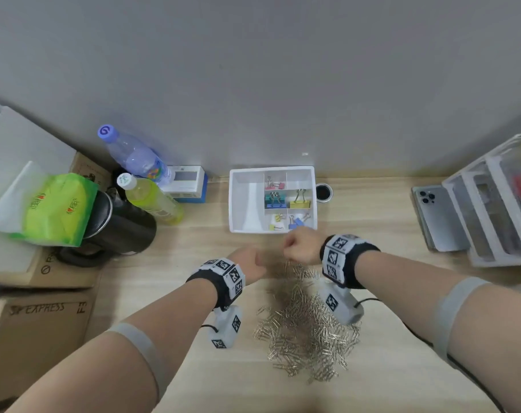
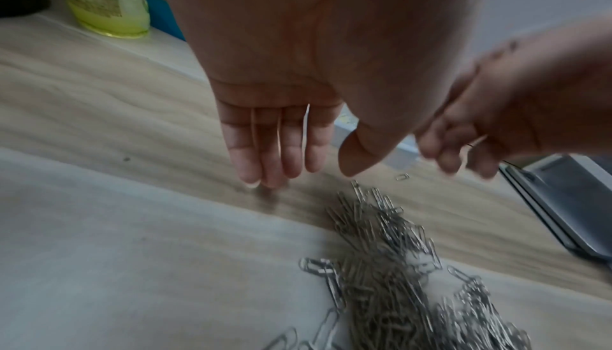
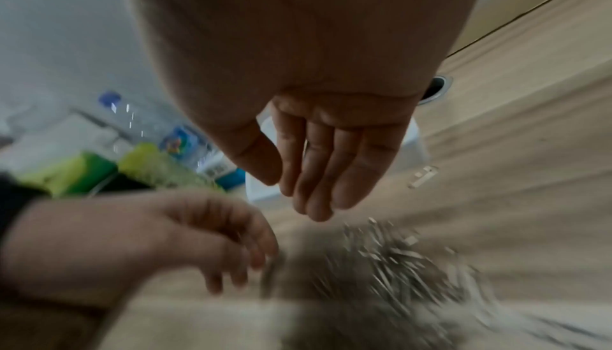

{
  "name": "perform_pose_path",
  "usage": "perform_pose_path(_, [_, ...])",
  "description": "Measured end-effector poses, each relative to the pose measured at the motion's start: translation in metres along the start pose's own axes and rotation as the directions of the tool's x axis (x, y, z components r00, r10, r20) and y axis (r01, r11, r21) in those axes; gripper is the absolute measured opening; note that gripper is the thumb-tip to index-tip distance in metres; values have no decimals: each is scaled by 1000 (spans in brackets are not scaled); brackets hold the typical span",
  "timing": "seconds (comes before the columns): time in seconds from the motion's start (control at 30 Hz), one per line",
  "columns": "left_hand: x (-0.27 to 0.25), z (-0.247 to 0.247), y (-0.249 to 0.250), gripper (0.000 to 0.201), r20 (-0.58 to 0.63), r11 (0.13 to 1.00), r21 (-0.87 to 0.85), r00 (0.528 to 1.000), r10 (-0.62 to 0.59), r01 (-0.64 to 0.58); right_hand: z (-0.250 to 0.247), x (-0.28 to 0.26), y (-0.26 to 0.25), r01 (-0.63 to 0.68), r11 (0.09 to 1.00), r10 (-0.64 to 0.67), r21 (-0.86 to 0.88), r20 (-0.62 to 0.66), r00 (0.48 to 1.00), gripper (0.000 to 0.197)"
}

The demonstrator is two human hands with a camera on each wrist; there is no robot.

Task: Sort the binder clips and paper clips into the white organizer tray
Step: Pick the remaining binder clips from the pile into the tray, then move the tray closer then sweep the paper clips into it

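The white organizer tray [image 1: 244,201] stands at the back of the table. Coloured binder clips [image 1: 274,199] lie in its small right-hand compartments, and its long left compartment is bare. A large pile of silver paper clips [image 1: 307,329] [image 2: 390,264] [image 3: 397,272] lies in front of the tray. My left hand [image 1: 250,260] [image 2: 291,162] hovers at the pile's far left edge, fingers straight and pointing down, holding nothing. My right hand [image 1: 298,245] [image 3: 311,188] hangs over the pile's far end near the tray's front wall, fingers relaxed and empty. One stray paper clip [image 2: 402,177] lies apart.
Two bottles [image 1: 146,186], a black kettle [image 1: 125,228], a green tissue pack [image 1: 56,207] and cardboard boxes [image 1: 36,332] crowd the left. A phone [image 1: 438,216] and a clear drawer unit [image 1: 497,198] sit on the right. A round cable hole [image 1: 324,192] lies beside the tray.
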State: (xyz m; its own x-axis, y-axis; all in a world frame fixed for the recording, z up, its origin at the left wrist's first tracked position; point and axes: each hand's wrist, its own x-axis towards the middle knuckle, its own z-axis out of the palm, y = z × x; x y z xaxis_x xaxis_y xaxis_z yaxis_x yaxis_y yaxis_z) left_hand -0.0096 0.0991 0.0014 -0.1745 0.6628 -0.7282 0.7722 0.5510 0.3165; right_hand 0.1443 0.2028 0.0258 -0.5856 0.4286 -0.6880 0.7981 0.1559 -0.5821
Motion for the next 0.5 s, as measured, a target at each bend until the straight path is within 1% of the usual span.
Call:
perform_pose_path(0.03, [-1, 5, 1, 24, 11, 1000, 2, 1000, 9, -9, 9, -2, 11, -6, 995, 6, -96, -2, 1000, 24])
perform_pose_path(0.1, [-2, 17, 4, 40, 21, 999, 23, 999, 26, -27, 23, -7, 30, -14, 971, 1, -237, -57, 998, 35])
perform_pose_path(0.17, [-2, 31, 5, 61, 26, 997, 72, 999, 32, -34, 34, -8, 47, 6, 937, -51, -350, -119, 992, 47])
perform_pose_path(0.2, [-3, 37, 5, 67, 15, 994, 97, 999, 41, -42, 40, -8, 52, 16, 919, -79, -394, -144, 986, 52])
perform_pose_path(0.27, [-3, 50, 7, 74, -28, 990, 110, 995, 92, -88, 54, -8, 60, 30, 903, -122, -429, -190, 974, 66])
perform_pose_path(0.33, [0, 61, 11, 83, -68, 981, 118, 984, 165, -156, 62, -5, 66, 27, 906, -142, -423, -242, 960, 72])
perform_pose_path(0.43, [4, 72, 22, 90, -101, 971, 141, 973, 207, -192, 64, -3, 71, 15, 907, -125, -422, -235, 964, 77])
perform_pose_path(0.5, [1, 79, 29, 86, -99, 970, 138, 972, 214, -199, 64, -6, 73, 25, 880, -137, -474, -203, 970, 75])
